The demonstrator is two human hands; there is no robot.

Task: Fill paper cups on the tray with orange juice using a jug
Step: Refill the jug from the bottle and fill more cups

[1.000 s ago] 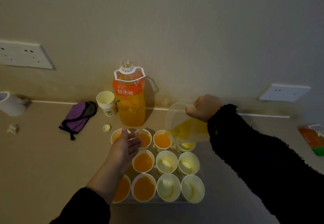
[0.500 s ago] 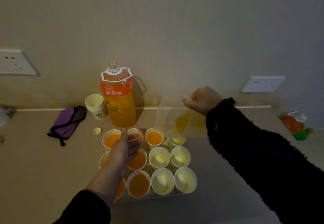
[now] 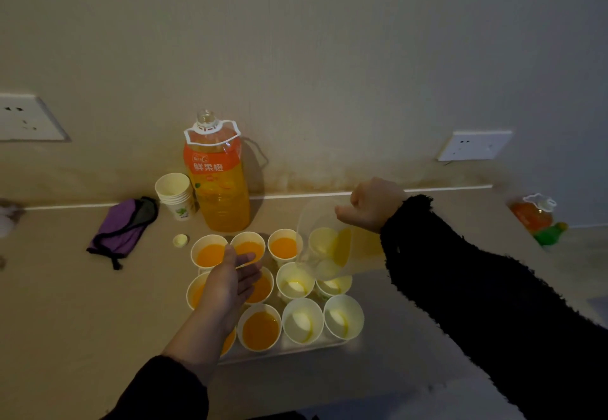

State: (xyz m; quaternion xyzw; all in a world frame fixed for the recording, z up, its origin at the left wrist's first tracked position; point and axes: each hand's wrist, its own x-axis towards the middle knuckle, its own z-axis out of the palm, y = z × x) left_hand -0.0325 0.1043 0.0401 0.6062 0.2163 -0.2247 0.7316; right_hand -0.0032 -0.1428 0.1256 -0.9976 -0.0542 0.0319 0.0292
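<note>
Head view, dim light.

- The right hand (image 3: pixel 373 204) is gripping the handle of the clear jug (image 3: pixel 324 248), fingers curled tightly round it. A black fuzzy sleeve (image 3: pixel 477 288) is covering the arm.
- The jug is hanging tilted above the back right corner of the tray (image 3: pixel 296 350), mouth leaning left. A little juice (image 3: pixel 343 247) is pooling against its lower wall.
- The left hand (image 3: pixel 230 276) is hovering flat over the left side of the tray, fingers straight and slightly spread, holding nothing. Whether it is touching the rims below cannot be told.
- Twelve paper cups (image 3: pixel 302 322) are standing on the tray, three rows of four.
- Back row: the three left cups are holding juice. The fourth is showing only through the jug wall, contents unclear.
- Middle row: the two left cups are holding juice and the two right ones are showing pale bottoms with a yellow trace.
- Front row: the same split, with the leftmost cup partly hidden under the left wrist.
- The tray is sitting on a beige table (image 3: pixel 65 304) near the wall.
- Behind the tray an uncapped juice bottle (image 3: pixel 218 186) is standing upright, a stack of spare cups (image 3: pixel 176 194) just beside it on the left.
- A small cap (image 3: pixel 180 240) is lying near the tray's back left corner.
- A purple pouch (image 3: pixel 121 228) is lying further left.
- A second bottle (image 3: pixel 536 219) is lying at the far right.
</note>
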